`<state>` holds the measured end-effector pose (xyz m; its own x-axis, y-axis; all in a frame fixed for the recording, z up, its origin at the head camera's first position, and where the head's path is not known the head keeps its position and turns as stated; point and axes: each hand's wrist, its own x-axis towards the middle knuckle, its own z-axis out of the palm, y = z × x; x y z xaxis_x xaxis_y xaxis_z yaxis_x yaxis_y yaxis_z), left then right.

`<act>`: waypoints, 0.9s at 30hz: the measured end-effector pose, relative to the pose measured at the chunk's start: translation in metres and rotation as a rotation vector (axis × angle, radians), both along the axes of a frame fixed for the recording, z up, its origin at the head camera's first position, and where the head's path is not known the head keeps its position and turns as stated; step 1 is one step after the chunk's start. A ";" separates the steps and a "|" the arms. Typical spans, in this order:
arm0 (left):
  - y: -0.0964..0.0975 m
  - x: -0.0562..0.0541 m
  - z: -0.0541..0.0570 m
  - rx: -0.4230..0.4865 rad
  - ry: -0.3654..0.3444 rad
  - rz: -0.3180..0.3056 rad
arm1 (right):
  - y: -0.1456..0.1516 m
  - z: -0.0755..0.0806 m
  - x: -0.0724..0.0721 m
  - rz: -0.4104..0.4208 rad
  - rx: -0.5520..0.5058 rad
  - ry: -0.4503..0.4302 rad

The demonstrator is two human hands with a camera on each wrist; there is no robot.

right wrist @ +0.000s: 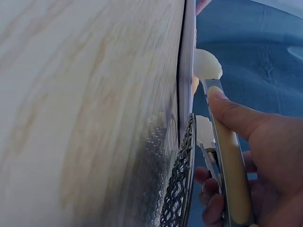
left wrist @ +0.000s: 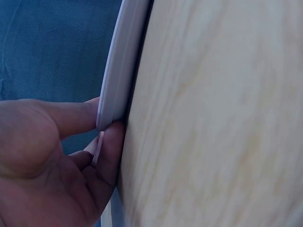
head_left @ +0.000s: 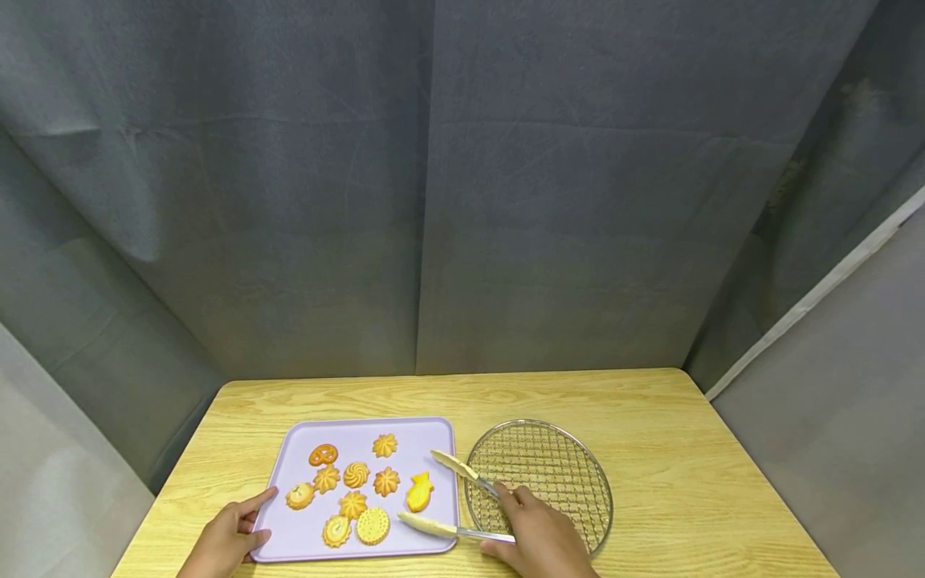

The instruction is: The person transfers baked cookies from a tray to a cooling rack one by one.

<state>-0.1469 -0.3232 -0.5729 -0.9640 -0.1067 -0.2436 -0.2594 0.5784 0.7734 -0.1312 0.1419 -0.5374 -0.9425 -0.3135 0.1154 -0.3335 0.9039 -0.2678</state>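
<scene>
A lavender tray [head_left: 289,449] lies on the table with several cookies on it. My left hand [head_left: 226,536] pinches its near left corner; in the left wrist view the thumb and fingers grip the tray rim [left wrist: 113,85]. My right hand [head_left: 538,530] holds a pair of tongs [head_left: 486,484] with cream tips, and their arms are spread apart. The tips hang over the tray's right side, on either side of a yellow fish-shaped cookie [head_left: 419,492]. In the right wrist view the thumb presses along one arm of the tongs [right wrist: 229,170].
A round wire rack [head_left: 542,449] stands right of the tray, partly under my right hand. On the tray are a pretzel [head_left: 323,455], a round dotted cookie [head_left: 372,526] and a swirl cookie [head_left: 356,474]. Grey curtains [head_left: 325,201] enclose the wooden table [head_left: 672,482].
</scene>
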 end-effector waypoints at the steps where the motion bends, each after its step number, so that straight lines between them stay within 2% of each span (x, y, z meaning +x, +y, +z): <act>1: 0.000 0.000 0.000 0.003 -0.003 0.005 | -0.001 0.000 0.000 0.002 0.006 0.000; 11: -0.001 0.000 0.001 0.002 0.006 -0.021 | -0.004 0.003 -0.002 0.018 0.023 0.037; 27: 0.000 0.000 0.001 -0.020 0.006 -0.020 | 0.000 0.004 -0.003 0.057 0.017 0.128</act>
